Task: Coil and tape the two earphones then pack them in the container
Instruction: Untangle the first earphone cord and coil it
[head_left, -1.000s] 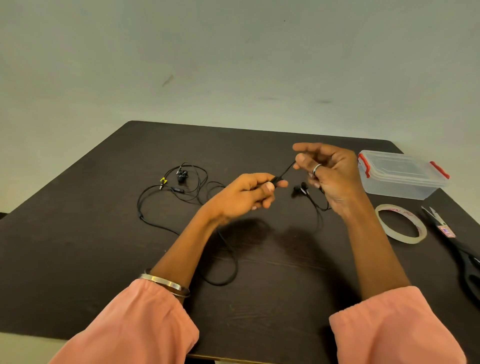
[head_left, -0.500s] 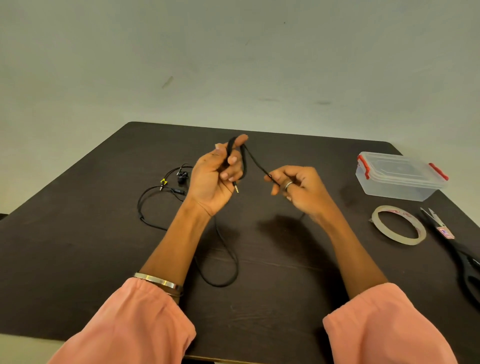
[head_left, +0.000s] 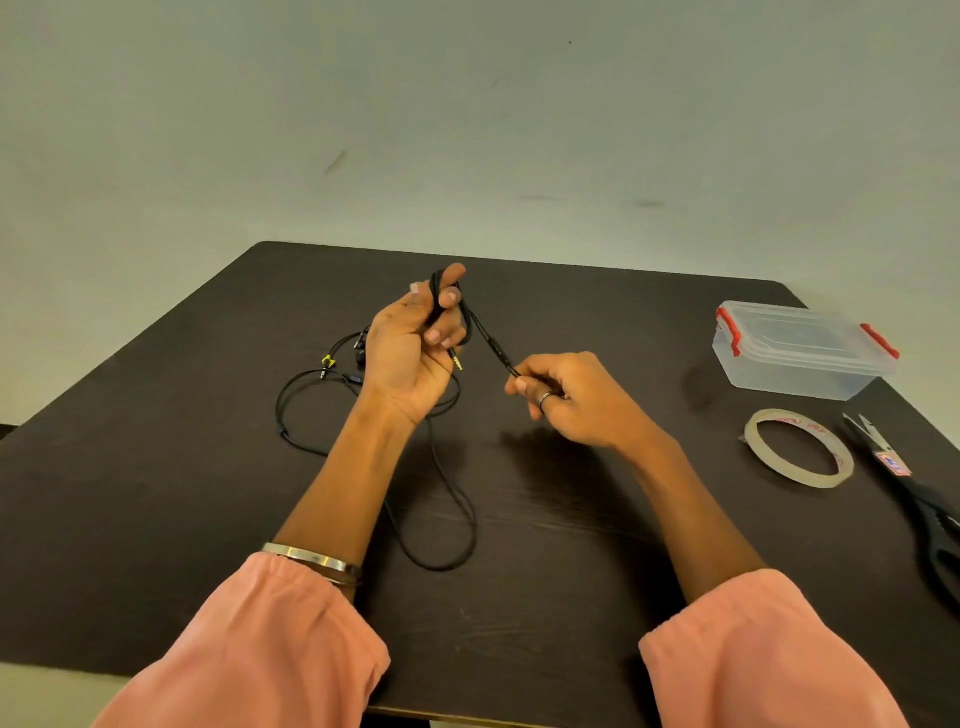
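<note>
My left hand (head_left: 410, 353) is raised palm-up above the table's middle, with a black earphone cable (head_left: 488, 338) looped over its fingers and its gold jack hanging below the fingertips. My right hand (head_left: 576, 400) pinches the same cable a short way to the right, and the cable runs taut between both hands. The cable's slack falls in a long loop onto the table between my forearms. A second black earphone (head_left: 317, 379) with a yellow tag lies loosely on the table behind my left hand. The clear container (head_left: 800, 348) with red clips stands closed at the far right.
A roll of clear tape (head_left: 797, 447) lies flat in front of the container. Black-handled scissors (head_left: 914, 499) lie along the dark table's (head_left: 156, 493) right edge. A pale wall rises behind the table.
My left hand rose from the table's middle and turned palm-up with cable wrapped over its fingers. My right hand dropped lower and nearer, drawing the cable out.
</note>
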